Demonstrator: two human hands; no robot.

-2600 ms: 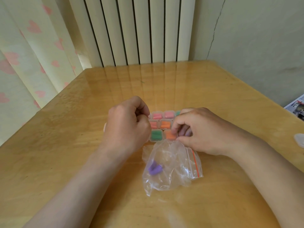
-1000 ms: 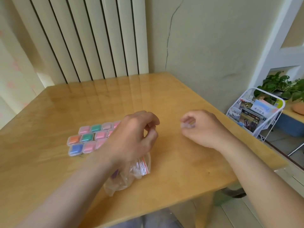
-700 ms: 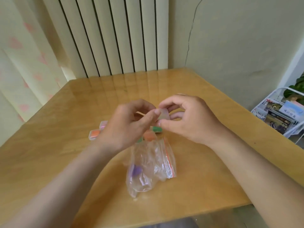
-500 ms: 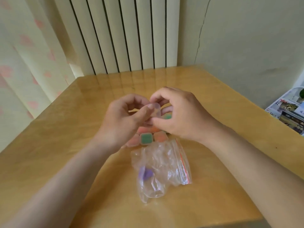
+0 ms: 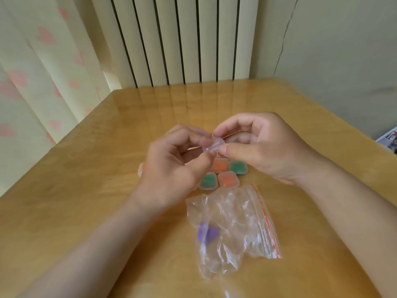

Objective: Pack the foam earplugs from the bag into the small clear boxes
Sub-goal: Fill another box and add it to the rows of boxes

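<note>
A small clear box (image 5: 213, 146) is held up above the table between both hands. My left hand (image 5: 174, 166) pinches its left side and my right hand (image 5: 257, 147) pinches its right side with thumb and fingers. Below the hands lie several closed boxes with orange (image 5: 228, 179) and green (image 5: 208, 181) earplugs inside; others are hidden behind my left hand. A crumpled clear zip bag (image 5: 232, 229) with a red strip lies nearer to me, with purple earplugs (image 5: 207, 233) inside.
The wooden table (image 5: 107, 190) stands against a white radiator (image 5: 182, 39) and a wall, with a curtain (image 5: 32, 72) at the left. A magazine rack's corner (image 5: 388, 139) shows past the table's right edge.
My right hand fetched a clear box from the right and brought it to my left hand; both now hold it over the packed boxes. The camera swung right and back.
</note>
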